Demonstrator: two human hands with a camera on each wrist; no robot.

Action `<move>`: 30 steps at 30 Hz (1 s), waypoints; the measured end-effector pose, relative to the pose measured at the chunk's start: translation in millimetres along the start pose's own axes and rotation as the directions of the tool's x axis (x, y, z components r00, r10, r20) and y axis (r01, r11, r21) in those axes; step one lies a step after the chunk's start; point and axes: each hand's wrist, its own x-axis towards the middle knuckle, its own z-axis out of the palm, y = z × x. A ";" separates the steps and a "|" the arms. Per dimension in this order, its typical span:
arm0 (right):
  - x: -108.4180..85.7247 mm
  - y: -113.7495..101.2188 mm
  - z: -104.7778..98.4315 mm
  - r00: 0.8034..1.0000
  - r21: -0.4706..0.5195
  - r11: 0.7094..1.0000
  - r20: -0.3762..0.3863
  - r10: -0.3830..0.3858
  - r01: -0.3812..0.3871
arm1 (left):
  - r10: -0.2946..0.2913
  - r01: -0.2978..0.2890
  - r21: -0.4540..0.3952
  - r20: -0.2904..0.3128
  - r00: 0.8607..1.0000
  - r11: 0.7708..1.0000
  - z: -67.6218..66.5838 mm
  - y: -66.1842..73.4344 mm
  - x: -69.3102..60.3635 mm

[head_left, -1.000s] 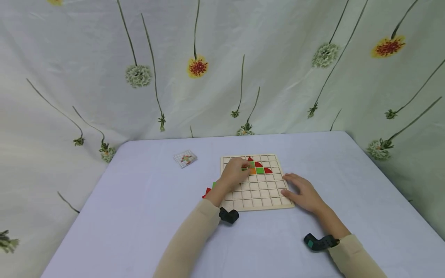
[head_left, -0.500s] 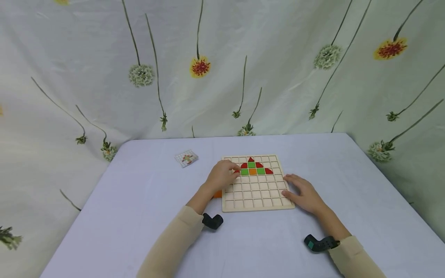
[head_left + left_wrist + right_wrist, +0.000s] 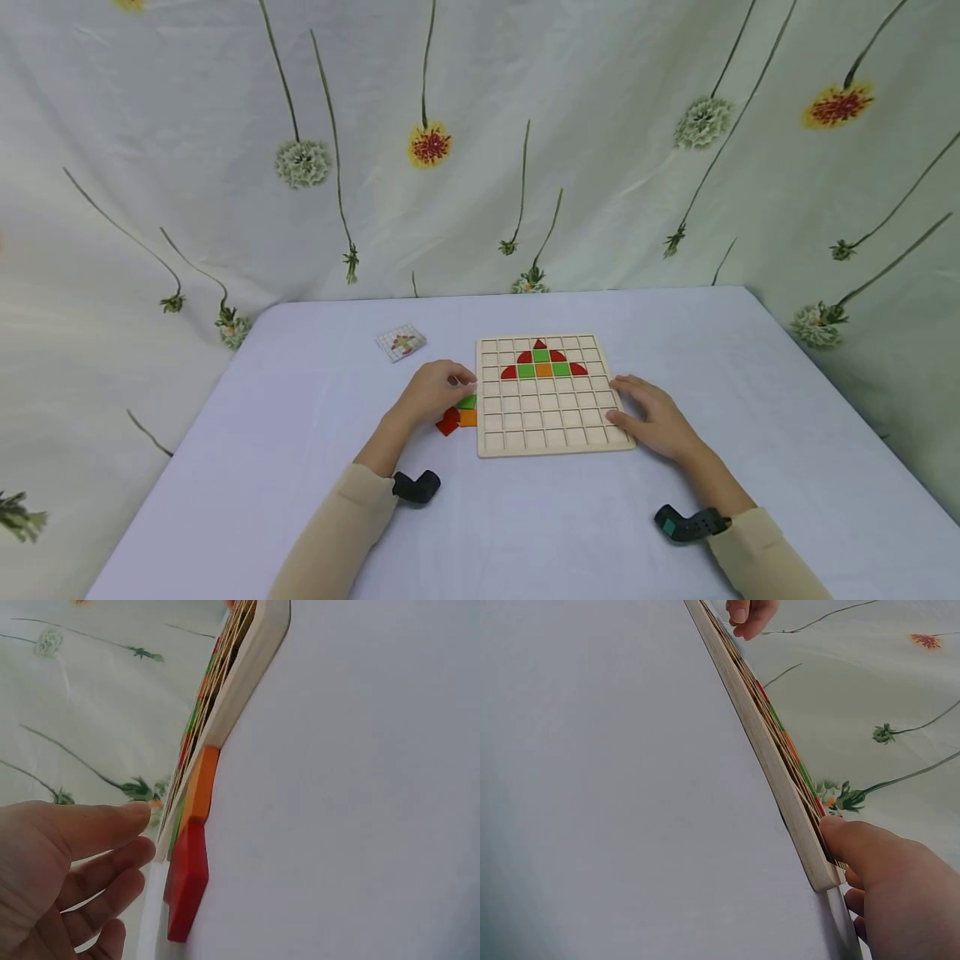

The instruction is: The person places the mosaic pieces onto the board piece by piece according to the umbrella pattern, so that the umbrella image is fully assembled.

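Note:
A wooden grid board lies on the table. Near its far edge, red, green and orange tiles form a stepped shape topped by a red triangle. My left hand is above a small group of loose tiles at the board's left side, its fingers loosely bent and holding nothing. An orange tile, a red tile and a green tile show there; the hand hides part of the group. At the board's right edge rests my right hand, its thumb on the rim in the right wrist view.
A small card with a printed grid and coloured pattern lies at the back left of the board. White cloth covers the table. Behind it hangs a flower-print curtain.
My left hand has moved left from the tile shape to beside the board, uncovering the shape's left half, including red tiles. The right hand has stayed at the board's edge.

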 end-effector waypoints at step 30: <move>-0.4 -1.2 1.1 1.000 0.016 1.000 0.006 0.004 -0.004 | 0.048 -0.040 -0.148 0.051 0.998 0.988 2.9 -16.9 -12.0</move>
